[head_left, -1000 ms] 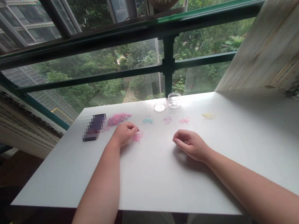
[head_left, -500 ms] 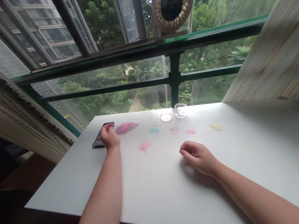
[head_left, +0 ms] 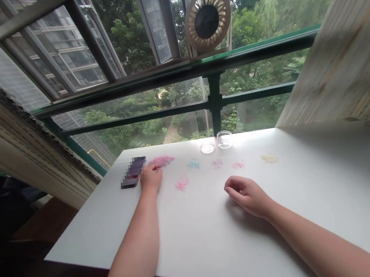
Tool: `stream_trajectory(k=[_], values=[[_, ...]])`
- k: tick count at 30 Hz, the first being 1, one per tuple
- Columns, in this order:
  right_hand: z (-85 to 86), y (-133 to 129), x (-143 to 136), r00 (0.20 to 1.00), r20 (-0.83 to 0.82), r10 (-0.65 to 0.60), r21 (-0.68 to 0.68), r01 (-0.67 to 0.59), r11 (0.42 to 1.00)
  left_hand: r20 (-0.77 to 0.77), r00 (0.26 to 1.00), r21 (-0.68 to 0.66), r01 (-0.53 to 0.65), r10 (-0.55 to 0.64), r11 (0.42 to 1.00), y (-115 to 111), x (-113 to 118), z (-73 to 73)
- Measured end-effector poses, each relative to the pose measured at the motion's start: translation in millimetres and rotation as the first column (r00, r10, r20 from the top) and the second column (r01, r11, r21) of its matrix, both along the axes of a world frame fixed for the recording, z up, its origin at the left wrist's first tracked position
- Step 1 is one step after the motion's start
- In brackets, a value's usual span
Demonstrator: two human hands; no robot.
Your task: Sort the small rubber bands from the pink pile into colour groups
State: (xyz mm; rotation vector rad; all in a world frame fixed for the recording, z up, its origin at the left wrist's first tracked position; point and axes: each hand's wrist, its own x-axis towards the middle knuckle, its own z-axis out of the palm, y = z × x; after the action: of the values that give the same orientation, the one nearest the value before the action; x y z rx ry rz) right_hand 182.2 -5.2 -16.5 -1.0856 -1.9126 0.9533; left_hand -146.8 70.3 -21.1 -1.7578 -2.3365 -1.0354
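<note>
My left hand (head_left: 151, 177) is at the near edge of a big pile of pink paper clips (head_left: 164, 160), its fingers pressed together; what they hold, if anything, is too small to tell. My right hand (head_left: 248, 195) rests on the white table (head_left: 199, 237), curled closed with nothing visible in it. Small groups of clips lie between and beyond the hands: pink (head_left: 182, 184), blue (head_left: 194, 164), light pink (head_left: 216, 164), another pink (head_left: 239, 165) and yellow (head_left: 269, 158).
A phone (head_left: 134, 172) lies left of my left hand. At the table's far edge are a clear round lid (head_left: 207, 148) and a clear round container (head_left: 224, 139). Behind them stand a green window rail (head_left: 175, 72) and a round fan (head_left: 207, 20).
My left hand has moved off the phone, rightward to the big pink pile. My right hand keeps its place and curled shape. The camera view has tilted up slightly.
</note>
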Motion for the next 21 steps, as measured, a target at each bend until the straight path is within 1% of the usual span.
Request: stream_trajectory(k=[4, 8, 10, 14, 16, 17, 19, 21], values=[[-0.1, -0.5, -1.2, 1.000, -0.002, 0.004, -0.006, -0.004, 1.000, -0.040, 0.999, -0.001, -0.005, 0.005, 1.000, 1.8, 5.9, -1.8], [-0.3, 0.1, -1.3, 1.000, -0.003, 0.003, 0.001, -0.003, 1.000, -0.041, 0.992, -0.005, -0.120, 0.120, 0.993, 0.8, 9.2, -4.0], [-0.5, 0.3, -0.9, 1.000, 0.000, 0.004, 0.008, -0.004, 1.000, -0.036, 0.987, 0.001, -0.158, 0.158, 0.987, -0.6, 8.1, -2.9], [-0.2, 0.5, 0.2, 1.000, 0.012, 0.000, 0.016, 0.000, 1.000, -0.035, 0.979, 0.123, -0.195, 0.201, 0.973, -3.9, 3.7, 4.5], [0.1, 0.6, 0.8, 1.000, 0.011, -0.008, 0.013, 0.008, 1.000, -0.018, 0.967, 0.161, -0.248, 0.254, 0.955, -5.1, 1.9, 8.4], [0.1, 0.7, 1.0, 1.000, 0.010, -0.012, 0.009, 0.012, 1.000, -0.007, 0.960, 0.135, -0.278, 0.281, 0.951, -5.6, 1.2, 9.7], [-0.3, 1.0, 1.1, 1.000, 0.009, -0.019, -0.001, 0.019, 1.000, 0.004, 0.950, 0.006, -0.312, 0.312, 0.950, -6.4, 0.7, 10.1], [-1.1, 1.1, 0.9, 1.000, 0.014, -0.019, -0.007, 0.019, 1.000, 0.001, 0.956, -0.144, -0.291, 0.294, 0.946, -7.1, 0.8, 7.9]])
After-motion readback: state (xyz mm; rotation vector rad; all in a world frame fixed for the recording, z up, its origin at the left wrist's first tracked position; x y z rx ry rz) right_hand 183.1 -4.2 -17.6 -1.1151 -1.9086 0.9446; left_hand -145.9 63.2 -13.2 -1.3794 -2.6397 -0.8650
